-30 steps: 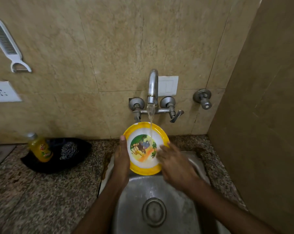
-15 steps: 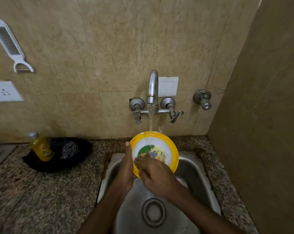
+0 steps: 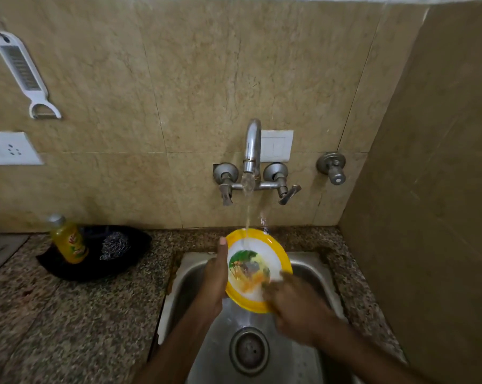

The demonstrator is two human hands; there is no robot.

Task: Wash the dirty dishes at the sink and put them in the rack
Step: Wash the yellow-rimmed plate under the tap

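A yellow-rimmed plate (image 3: 273, 250) with a cartoon picture is held tilted over the steel sink (image 3: 190, 275), under the water running from the tap (image 3: 252, 151). My left hand (image 3: 214, 281) grips the plate's left edge, thumb up along the rim. My right hand (image 3: 295, 303) lies on the plate's lower right face with its fingers on the surface; it is blurred.
On the speckled granite counter (image 3: 68, 314) at the left stand a yellow soap bottle (image 3: 69, 242) and a black dish with a steel scrubber (image 3: 113, 245). A grater-peeler (image 3: 23, 73) hangs on the tiled wall. A side wall closes in at the right. The sink drain (image 3: 249, 350) lies below my hands.
My right hand has slid from the plate's lower left across to its lower right face. The plate has tilted and dropped a little in the view.
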